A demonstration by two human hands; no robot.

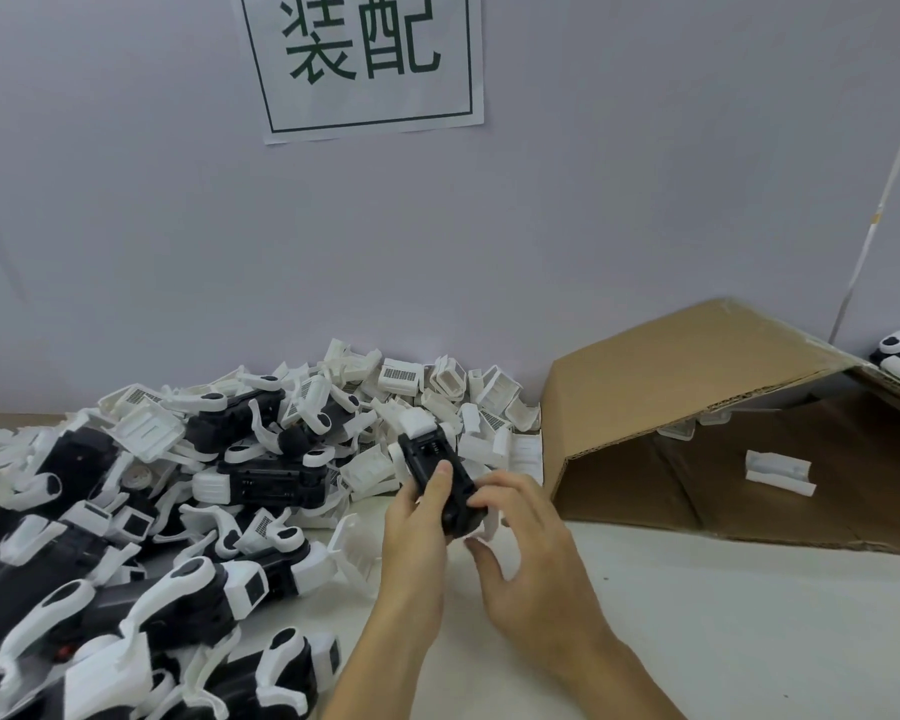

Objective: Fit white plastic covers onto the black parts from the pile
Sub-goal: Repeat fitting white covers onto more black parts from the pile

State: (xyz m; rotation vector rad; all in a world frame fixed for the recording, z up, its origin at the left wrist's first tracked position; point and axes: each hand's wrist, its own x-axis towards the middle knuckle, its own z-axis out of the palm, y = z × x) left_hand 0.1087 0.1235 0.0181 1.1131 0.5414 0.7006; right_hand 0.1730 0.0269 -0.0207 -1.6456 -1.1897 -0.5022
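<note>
The person holds a black oblong plastic part [440, 480] above the pale desk [723, 641], its far end capped by a white plastic cover [419, 423]. The left hand [414, 532] grips the part from its left side, thumb curled over the top. The right hand [520, 553] pinches its near end with curled fingers [489, 493]. Left of both hands sprawls a pile of black parts and loose white covers [178, 491]. To their right an open brown cardboard box [697, 397] lies on its side.

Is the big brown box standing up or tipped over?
Tipped over. The cardboard box lies on its side, its opening facing the person, a white cover inside.
</note>
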